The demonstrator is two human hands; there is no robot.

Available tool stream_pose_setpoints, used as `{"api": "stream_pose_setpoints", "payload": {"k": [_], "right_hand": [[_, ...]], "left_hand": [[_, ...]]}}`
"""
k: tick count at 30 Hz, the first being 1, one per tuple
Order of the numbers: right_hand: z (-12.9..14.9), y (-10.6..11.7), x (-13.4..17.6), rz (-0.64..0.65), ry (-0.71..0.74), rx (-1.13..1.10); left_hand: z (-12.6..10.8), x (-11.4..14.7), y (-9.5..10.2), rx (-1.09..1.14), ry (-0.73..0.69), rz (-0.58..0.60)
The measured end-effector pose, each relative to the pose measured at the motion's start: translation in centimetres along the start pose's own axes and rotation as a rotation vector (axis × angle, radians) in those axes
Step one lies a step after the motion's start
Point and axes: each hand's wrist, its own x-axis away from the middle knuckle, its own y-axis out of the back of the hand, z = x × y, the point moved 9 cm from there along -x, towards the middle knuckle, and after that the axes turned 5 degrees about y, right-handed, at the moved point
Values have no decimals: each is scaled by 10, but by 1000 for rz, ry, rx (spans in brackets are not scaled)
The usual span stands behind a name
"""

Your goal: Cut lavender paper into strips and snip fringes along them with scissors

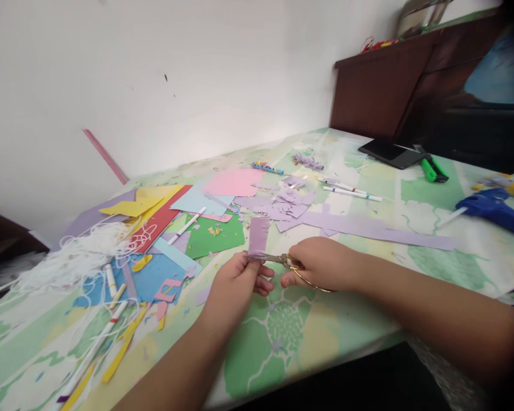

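Between the thumb and fingers of my left hand [237, 281] is a small strip of purple paper [259, 235], held upright, with a fringe of cuts along its right edge. My right hand [321, 264] grips a pair of scissors with gold handles [308, 278]. Their blades point left and meet the lower part of the strip, close to my left fingertips. Just beyond lie purple paper scraps [285, 202] and a long purple paper strip [381, 229] stretching to the right.
Left of my hands are coloured paper sheets [216, 242], a tangle of white string [81, 257] and several markers [186, 225]. At the right are a blue glue gun [492, 210], a green cutter [433, 169] and a dark phone [389, 153]. A white wall [218, 74] stands behind the table.
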Motion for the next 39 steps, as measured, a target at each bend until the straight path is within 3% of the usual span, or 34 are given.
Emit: {"api": "stream_pose_setpoints", "payload": {"k": [26, 39], "right_hand": [[-3, 7, 2, -53, -54, -19], [-4, 2, 3, -46, -71, -10]], "left_hand": [[-3, -2, 1, 78, -38, 9], [-11, 5, 8, -263, -136, -91]]}}
